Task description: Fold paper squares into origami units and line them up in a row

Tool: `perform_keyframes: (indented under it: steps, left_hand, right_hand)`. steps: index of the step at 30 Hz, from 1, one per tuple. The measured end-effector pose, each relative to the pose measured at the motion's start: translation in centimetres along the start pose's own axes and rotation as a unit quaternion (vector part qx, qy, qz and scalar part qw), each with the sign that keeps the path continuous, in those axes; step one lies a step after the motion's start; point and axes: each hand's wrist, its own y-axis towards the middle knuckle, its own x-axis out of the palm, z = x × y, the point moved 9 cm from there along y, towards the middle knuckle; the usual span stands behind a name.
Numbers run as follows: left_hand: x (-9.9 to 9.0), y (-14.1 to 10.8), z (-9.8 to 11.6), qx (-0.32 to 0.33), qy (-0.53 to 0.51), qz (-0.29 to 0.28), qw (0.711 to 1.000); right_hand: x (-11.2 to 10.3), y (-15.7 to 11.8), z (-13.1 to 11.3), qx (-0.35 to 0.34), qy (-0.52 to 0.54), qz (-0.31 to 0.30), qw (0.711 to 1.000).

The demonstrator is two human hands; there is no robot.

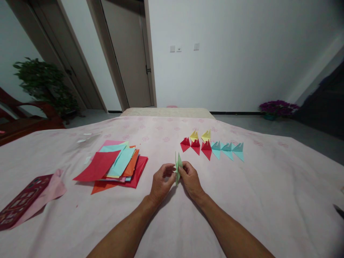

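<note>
Head view: left hand [163,179] and right hand [191,179] pinch thin, folded pale-green paper [179,161], near edge-on, above wrinkled floral tablecloth [242,204]; sharp-pointed paper shapes [206,149] beyond, smooth sheets [100,165] piled left.

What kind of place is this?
Probably a room in someone's home: there's a reddish-brown wooden armchair, a bushy green leafy plant and a pale pink flower-patterned cloth.

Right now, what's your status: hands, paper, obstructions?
Left hand and right hand holding folded green paper, upright. Paper stack off left, folded pieces ahead; neither blocking hands.
</note>
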Motion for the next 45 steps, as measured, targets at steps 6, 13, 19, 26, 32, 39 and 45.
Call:
perform_keyframes:
  steps: [6,13,19,26,32,39,45]
  left_hand:
    - [0.2,0.0,-0.1,-0.001,0.002,-0.013,1.000]
    - [0.4,0.1,-0.3,-0.010,-0.020,-0.021,1.000]
    - [0.8,0.0,-1.1,-0.047,-0.076,-0.032,0.996]
    - [0.7,0.1,-0.9,-0.033,-0.058,-0.032,0.997]
    - [0.4,0.1,-0.1,-0.013,-0.016,-0.020,1.000]
    - [-0.5,0.1,0.6,-0.007,0.038,0.032,0.999]
    - [-0.9,0.0,0.8,0.008,0.088,0.050,0.995]
  right_hand:
    - [-0.1,0.0,-0.4,-0.007,0.007,0.003,1.000]
    - [-0.3,0.1,-0.1,-0.006,-0.001,0.003,1.000]
    - [-0.3,0.0,0.0,0.008,0.010,0.003,1.000]
    - [-0.3,0.1,0.0,0.004,0.007,0.009,1.000]
    - [-0.3,0.0,-0.4,-0.008,-0.011,0.012,1.000]
    - [-0.1,-0.2,-1.0,-0.025,-0.042,0.014,0.999]
    - [0.1,-0.4,-0.8,-0.024,-0.033,0.003,0.999]
